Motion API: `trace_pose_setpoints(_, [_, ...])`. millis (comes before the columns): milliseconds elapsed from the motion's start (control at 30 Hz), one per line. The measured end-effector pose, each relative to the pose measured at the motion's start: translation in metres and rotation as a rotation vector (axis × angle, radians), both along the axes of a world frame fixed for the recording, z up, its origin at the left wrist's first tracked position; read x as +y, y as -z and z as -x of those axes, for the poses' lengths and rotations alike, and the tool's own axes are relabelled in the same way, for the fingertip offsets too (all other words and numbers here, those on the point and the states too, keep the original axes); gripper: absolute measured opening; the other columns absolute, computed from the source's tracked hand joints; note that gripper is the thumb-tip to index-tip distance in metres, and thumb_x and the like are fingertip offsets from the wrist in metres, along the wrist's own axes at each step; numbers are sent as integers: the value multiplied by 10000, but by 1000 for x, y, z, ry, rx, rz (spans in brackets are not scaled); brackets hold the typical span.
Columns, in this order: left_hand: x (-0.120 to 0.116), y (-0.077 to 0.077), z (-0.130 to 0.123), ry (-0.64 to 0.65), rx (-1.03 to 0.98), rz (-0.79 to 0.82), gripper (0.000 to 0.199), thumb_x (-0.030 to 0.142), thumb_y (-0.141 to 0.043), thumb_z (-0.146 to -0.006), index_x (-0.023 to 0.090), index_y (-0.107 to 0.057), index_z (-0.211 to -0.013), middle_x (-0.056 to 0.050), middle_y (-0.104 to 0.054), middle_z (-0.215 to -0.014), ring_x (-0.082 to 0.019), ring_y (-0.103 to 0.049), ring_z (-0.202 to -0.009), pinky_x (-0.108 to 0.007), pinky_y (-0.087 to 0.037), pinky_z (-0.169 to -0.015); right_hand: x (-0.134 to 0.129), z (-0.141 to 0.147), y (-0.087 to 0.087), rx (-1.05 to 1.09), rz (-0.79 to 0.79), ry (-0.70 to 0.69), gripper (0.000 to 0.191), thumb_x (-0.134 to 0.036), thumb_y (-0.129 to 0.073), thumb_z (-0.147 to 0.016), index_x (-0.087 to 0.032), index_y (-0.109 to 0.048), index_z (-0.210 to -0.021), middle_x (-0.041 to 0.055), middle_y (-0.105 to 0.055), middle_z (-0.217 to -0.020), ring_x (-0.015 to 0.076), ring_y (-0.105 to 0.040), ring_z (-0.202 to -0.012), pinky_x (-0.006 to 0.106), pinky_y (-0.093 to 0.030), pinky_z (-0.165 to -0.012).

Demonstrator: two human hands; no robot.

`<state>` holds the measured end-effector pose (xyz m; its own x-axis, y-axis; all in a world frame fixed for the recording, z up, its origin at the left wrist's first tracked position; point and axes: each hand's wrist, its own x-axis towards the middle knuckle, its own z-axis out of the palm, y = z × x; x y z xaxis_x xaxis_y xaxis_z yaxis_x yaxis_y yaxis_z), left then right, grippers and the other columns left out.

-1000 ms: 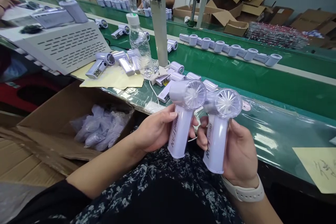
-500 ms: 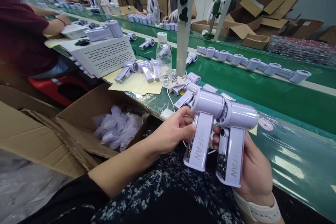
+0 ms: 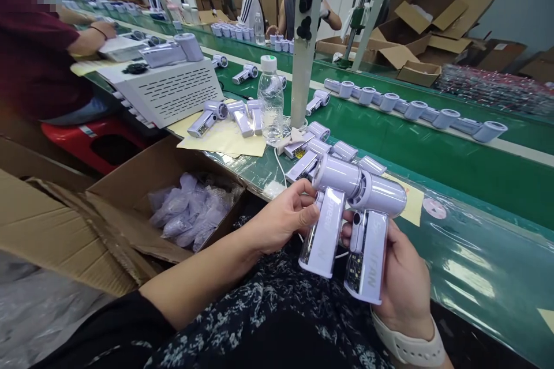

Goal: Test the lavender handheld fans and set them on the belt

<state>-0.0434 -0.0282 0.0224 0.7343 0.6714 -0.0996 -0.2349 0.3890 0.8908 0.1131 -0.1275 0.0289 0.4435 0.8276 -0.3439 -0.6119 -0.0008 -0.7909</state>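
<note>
Two lilac handheld fans stand side by side in front of me, heads up and handles down. My left hand [image 3: 289,213] pinches the left handheld fan [image 3: 328,230] at its upper handle. Around the right handheld fan [image 3: 373,253], my right hand [image 3: 404,277] is wrapped from behind and the side, its palm partly hidden. The fan heads touch or nearly touch. Lettering ending in "FAN" shows on the right handle, and circuit parts show through the clear sides. Just beyond lie several more lilac fans [image 3: 318,148] on the green bench.
A water bottle [image 3: 271,104] stands by a metal post [image 3: 303,52]. At the lower left, an open carton [image 3: 125,184] holds bagged parts. Several fans line the conveyor belt [image 3: 476,167]. A white vented box [image 3: 173,92] sits on the left, near a person in a maroon shirt [image 3: 34,57].
Both fans have shifted slightly left and tilted a little, with my right hand moving left along with them. My left hand has barely moved. The camera view has shifted slightly.
</note>
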Motion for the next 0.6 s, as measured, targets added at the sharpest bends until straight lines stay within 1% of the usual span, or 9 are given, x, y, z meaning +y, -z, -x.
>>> trace_pose_setpoints(67, [0,0,0,17,-7,-10,696,643,-861,-684,207,-482,-1072,-119,-754,-1045,-236,-756,-839,-299,-560,-682,-2,0,0,-14,-5,3,275,-404,-655,-907,-167,-765,-992,79,-806,-859,226,-755,-698,331,-655,-652])
trace_pose_setpoints(233, [1,-1,0,43,1,-26,708,634,-883,-653,214,-472,-1045,-90,-731,-1021,-221,-736,-846,-275,-538,-665,-6,-2,0,-28,0,44,265,-409,-648,-895,-189,-753,-1001,83,-811,-840,248,-761,-670,352,-656,-621])
trace_pose_setpoints(367, [1,-1,0,39,8,-25,699,632,-875,-671,210,-477,-1063,-84,-704,-1033,-225,-722,-869,-311,-541,-709,-7,-3,8,-40,-23,48,239,-386,-639,-900,-208,-758,-1005,73,-811,-829,253,-765,-667,349,-648,-599])
trace_pose_setpoints(433, [2,-3,2,37,22,-52,667,592,-877,-693,205,-493,-1076,-75,-693,-1034,-221,-711,-901,-337,-545,-771,-8,-4,14,-71,-66,27,250,-408,-635,-915,-220,-764,-1017,62,-814,-851,265,-770,-694,381,-650,-637])
trace_pose_setpoints(500, [1,-7,6,19,72,-138,573,500,-870,-737,202,-523,-1082,-74,-695,-1056,-223,-698,-957,-354,-541,-835,-12,-6,16,-154,-128,44,248,-427,-672,-905,-233,-769,-1024,57,-818,-909,278,-776,-787,421,-649,-754])
trace_pose_setpoints(567, [-1,-10,12,-37,134,-325,469,397,-863,-756,206,-568,-1065,-79,-711,-1065,-241,-693,-1002,-384,-537,-894,-19,-9,14,-356,-176,62,269,-384,-778,-838,-242,-772,-1066,69,-814,-1039,299,-763,-949,452,-613,-897])
trace_pose_setpoints(600, [-3,-10,15,-77,137,-453,408,363,-851,-768,211,-596,-1048,-82,-727,-1065,-259,-695,-1034,-420,-527,-948,-23,-10,11,-489,-203,50,331,-346,-833,-788,-244,-771,-1098,83,-800,-1128,319,-739,-1050,473,-581,-967])
